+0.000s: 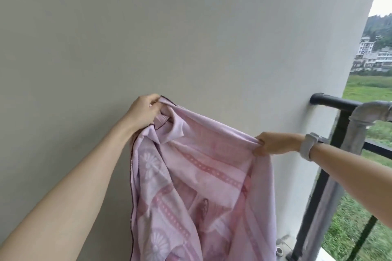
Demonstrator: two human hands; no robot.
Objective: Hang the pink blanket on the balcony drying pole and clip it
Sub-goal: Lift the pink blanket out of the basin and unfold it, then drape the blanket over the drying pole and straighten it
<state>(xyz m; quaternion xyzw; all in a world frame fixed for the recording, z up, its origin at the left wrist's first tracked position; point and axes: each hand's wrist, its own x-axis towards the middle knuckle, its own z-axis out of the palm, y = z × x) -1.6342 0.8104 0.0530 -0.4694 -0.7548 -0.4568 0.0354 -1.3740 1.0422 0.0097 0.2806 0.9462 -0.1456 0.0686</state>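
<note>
Blanket [197, 180] first: it's pink with paler flower and dotted-stripe patterns and a dark stitched edge, and we're holding it up in front of a plain wall [148, 27] with both arms stretched out. It isn't on any pole here, just hanging in the air between our hands.

Our left hand [144, 110] is the higher one, arm reaching up and forward, fingers curled tight around a bunched corner of the top edge. Our right hand [273, 144] sits lower and off to the right, arm nearly level, pinching the same top edge between thumb and fingers. There's a pale watch [308, 146] on that wrist.

So the top edge runs on a downward slope from the left grip to the right one, a bit slack and folded near the left hand. Everything else drops below both grips in loose folds, out past the bottom of the view.

Further out, a black railing [337, 104] meets the wall on the right, with a grey pipe [360, 118] elbow just beside it. Past that we see grass [369, 95] and some buildings [377, 57] in the distance.
</note>
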